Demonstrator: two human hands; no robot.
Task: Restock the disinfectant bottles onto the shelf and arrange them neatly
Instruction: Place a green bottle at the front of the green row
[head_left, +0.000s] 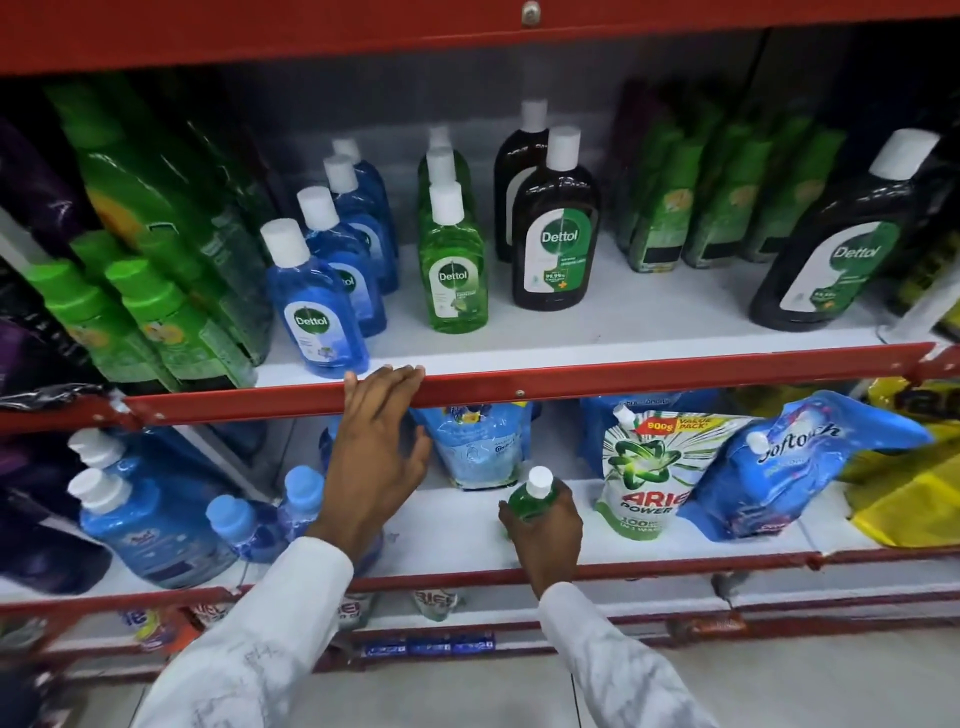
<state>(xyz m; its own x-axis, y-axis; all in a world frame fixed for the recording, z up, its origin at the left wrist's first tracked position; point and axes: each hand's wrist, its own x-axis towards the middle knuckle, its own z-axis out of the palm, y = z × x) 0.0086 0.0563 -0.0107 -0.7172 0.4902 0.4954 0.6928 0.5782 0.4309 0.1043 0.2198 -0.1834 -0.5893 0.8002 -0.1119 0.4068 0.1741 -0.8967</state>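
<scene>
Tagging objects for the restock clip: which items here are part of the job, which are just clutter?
Job:
- small green Dettol bottle, held in right hand
- green Dettol row
- blue Dettol row
- brown Dettol bottles
- left hand, on red shelf edge

Clutter:
- Ariel pouch
- Softouch pouch

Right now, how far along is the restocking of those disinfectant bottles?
Partly done, it seems. The upper shelf already holds a blue row, a green row and two brown bottles, all upright. The right hand grips another small green bottle; the left hand rests open on the shelf's red edge. Left: placing it, probably with the green row.
</scene>
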